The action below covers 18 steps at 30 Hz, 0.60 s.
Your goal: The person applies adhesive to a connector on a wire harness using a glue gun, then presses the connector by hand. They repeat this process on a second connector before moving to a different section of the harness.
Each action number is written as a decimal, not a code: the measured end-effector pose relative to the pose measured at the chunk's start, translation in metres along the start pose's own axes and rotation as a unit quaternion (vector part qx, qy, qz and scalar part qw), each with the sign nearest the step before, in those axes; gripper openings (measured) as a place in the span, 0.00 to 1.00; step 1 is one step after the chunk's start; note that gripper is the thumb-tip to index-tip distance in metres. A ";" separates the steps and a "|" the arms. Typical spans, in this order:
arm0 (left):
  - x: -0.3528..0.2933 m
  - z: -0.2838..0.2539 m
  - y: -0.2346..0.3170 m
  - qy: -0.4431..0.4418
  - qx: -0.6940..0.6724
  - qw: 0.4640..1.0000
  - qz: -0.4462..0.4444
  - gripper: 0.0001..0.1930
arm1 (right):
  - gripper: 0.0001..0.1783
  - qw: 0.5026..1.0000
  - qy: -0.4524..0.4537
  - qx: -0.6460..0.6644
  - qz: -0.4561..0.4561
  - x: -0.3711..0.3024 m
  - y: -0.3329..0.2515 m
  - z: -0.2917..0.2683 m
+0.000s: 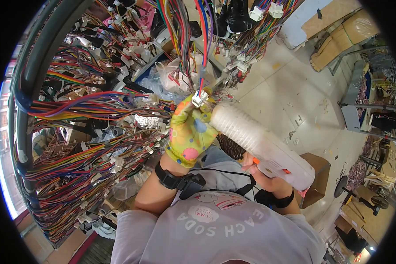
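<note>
My left hand (191,134), in a yellow-green glove with coloured flowers and dots, is closed around a white plug connector (199,99). Red, blue and purple wires (203,39) run up from the connector toward the top of the view. My bare right hand (268,178) grips a bulky white gun-shaped power tool (268,145) with a finger by its orange trigger (255,161). The tool has a ribbed, wrapped-looking front end that points at the gloved hand and lies close to the connector. Whether its tip touches anything is hidden.
Thick bundles of coloured wires (88,105) hang from a dark metal frame (26,83) on my left. More wires with white connectors (246,61) hang ahead, over a bin with plastic bags (163,81). Cardboard boxes (317,176) and loaded shelves stand on the right.
</note>
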<state>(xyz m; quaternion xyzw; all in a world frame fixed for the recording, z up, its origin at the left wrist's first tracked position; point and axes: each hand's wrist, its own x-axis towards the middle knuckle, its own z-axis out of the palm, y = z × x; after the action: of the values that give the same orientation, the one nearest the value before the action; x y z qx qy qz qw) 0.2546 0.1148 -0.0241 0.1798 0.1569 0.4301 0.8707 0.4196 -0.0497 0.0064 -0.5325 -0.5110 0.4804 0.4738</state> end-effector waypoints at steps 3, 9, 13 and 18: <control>-0.001 0.014 0.000 0.044 0.023 0.999 -0.002 0.20 | 0.13 1.000 -0.004 -0.019 -0.011 0.000 0.000 -0.001; -0.003 0.023 0.001 0.037 0.020 0.999 0.003 0.19 | 0.13 0.999 0.001 -0.035 -0.009 -0.001 -0.003 -0.001; -0.002 0.004 -0.002 -0.015 -0.048 0.999 -0.006 0.21 | 0.14 0.999 -0.004 -0.044 -0.014 -0.001 -0.005 0.000; 0.003 -0.002 -0.002 0.002 -0.140 0.988 -0.065 0.21 | 0.13 0.998 -0.001 -0.052 -0.027 -0.001 -0.006 0.000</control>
<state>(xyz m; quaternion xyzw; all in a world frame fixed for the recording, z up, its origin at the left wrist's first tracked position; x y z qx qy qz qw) 0.2568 0.1169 -0.0267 0.0450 0.1080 0.3906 0.9131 0.4192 -0.0503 0.0128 -0.5419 -0.5503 0.4402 0.4580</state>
